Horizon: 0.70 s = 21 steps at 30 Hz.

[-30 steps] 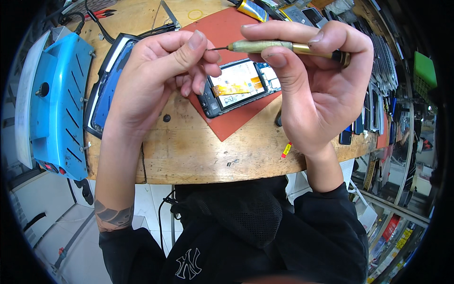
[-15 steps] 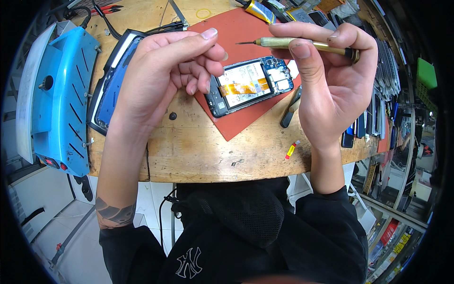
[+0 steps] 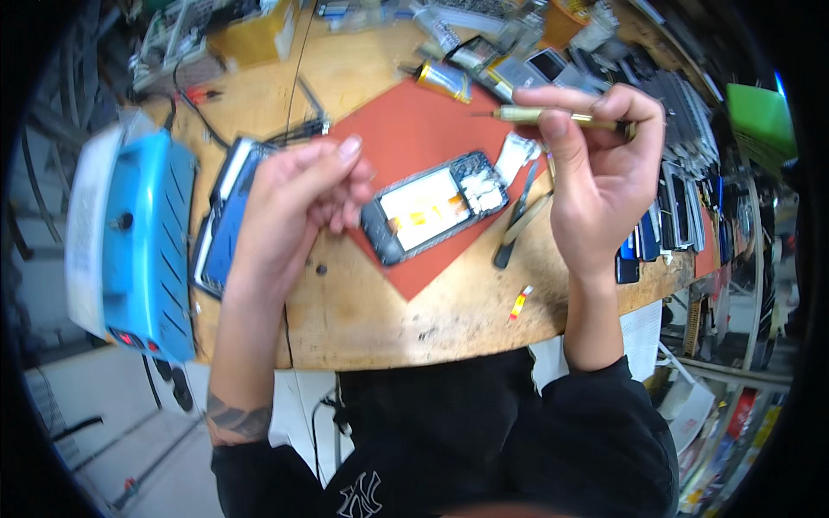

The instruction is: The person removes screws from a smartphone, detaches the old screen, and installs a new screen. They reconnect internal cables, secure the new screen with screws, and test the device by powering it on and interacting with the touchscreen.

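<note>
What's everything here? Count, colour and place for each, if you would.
Table: one, brown, centre.
Mat: one, red, on table.
Opened phone: one, black and white, on mat.
Slim tools: about two, dark and tan, right of phone.
Strip: one, red and yellow, table's near right.
Machine: one, blue, left.
Framed panel: one, blue, beside machine.
Flat items: many, mostly grey, right.
Box: one, yellow, upper left.
Container: one, green, far right.
Screwdriver: one, gold and green, above phone.
Other clutter: too blurred to count.
Left hand: one, bare, left of phone.
Right hand: one, bare, holding screwdriver.
Sleeves: two, black, bottom.
</note>
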{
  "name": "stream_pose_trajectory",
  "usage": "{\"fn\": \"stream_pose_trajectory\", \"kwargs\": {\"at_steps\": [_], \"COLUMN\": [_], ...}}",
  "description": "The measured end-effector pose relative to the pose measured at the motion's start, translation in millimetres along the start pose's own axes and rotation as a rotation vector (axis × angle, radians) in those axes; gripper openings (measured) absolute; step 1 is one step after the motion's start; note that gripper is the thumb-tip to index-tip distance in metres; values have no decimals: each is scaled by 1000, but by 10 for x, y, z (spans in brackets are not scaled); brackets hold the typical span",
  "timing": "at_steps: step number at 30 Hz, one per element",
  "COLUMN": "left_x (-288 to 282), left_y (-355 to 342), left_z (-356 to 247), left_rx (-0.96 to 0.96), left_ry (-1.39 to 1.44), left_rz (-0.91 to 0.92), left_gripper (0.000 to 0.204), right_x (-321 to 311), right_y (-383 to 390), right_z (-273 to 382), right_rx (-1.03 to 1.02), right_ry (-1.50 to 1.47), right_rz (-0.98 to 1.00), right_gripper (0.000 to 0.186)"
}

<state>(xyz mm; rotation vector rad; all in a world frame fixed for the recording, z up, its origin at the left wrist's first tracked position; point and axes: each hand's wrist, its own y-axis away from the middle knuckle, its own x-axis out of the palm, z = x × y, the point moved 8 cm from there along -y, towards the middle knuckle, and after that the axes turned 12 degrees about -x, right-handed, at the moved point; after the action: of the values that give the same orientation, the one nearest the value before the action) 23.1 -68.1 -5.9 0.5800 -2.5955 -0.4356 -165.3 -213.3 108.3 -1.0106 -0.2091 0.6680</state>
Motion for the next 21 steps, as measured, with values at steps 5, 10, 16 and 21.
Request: {"fn": "stream_pose_trajectory", "kwargs": {"at_steps": [5,10,16,21], "left_x": [44,282,1072,1872], "left_y": [-24,-151,-611,-1046], "left_z": [-135,-314,-611,-559], "left_rx": [132,197,354,322], "left_ry": [-8,-273,-518,-675], "left_rz": [-35,-150,-73,-44], "left_gripper": [22,12,15,26], "right_x": [-549,-1086,-1565,-1555], "right_y": [103,519,924,1021], "right_z": [47,-4,-81,55], "right_rx": [56,224,321,292], "right_ry": [88,149,104,264], "right_rz": [-139,-240,-395,-283], "right_gripper": [25,27,28,27]}}
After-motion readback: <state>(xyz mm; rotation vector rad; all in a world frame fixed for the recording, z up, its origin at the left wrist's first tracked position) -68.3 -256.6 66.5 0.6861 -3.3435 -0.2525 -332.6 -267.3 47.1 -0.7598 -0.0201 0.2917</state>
